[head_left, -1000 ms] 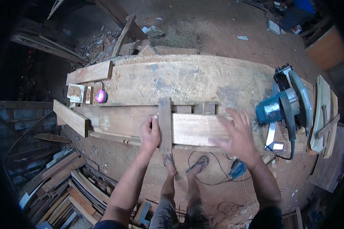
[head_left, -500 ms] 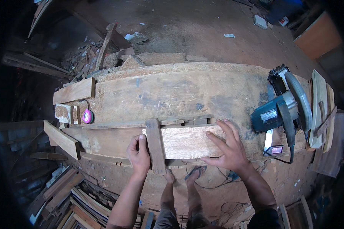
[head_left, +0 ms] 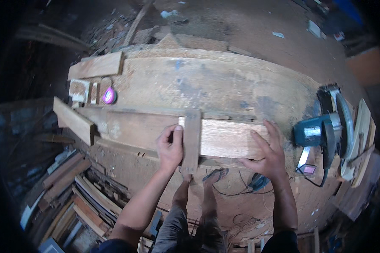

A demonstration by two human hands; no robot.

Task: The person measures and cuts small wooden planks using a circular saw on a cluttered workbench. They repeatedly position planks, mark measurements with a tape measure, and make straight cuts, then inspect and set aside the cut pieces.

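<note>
A pale board (head_left: 230, 137) lies lengthwise near the bench's front edge, with a darker short wooden strip (head_left: 192, 137) across it near its left end. My left hand (head_left: 169, 149) is closed on that left end, beside the strip, thumb along the board's edge. My right hand (head_left: 266, 154) grips the board's right part across its width, fingers on the far side and thumb at the near edge. Behind the board are a narrow dark rail (head_left: 223, 116) and small blocks, partly hidden.
A circular saw (head_left: 312, 130) sits at right, beside leaning boards (head_left: 361, 139). At left are a pink tape measure (head_left: 109, 96), loose boards (head_left: 97, 63) and offcuts (head_left: 80, 88). Stacked timber (head_left: 88, 198) lies bottom left; cables (head_left: 245, 221) and a blue tool (head_left: 257, 183) are on the floor.
My right hand was blurred over the board a second ago; it has since settled around it. My left hand stays at the left end. The whole view has shifted as the head moved.
</note>
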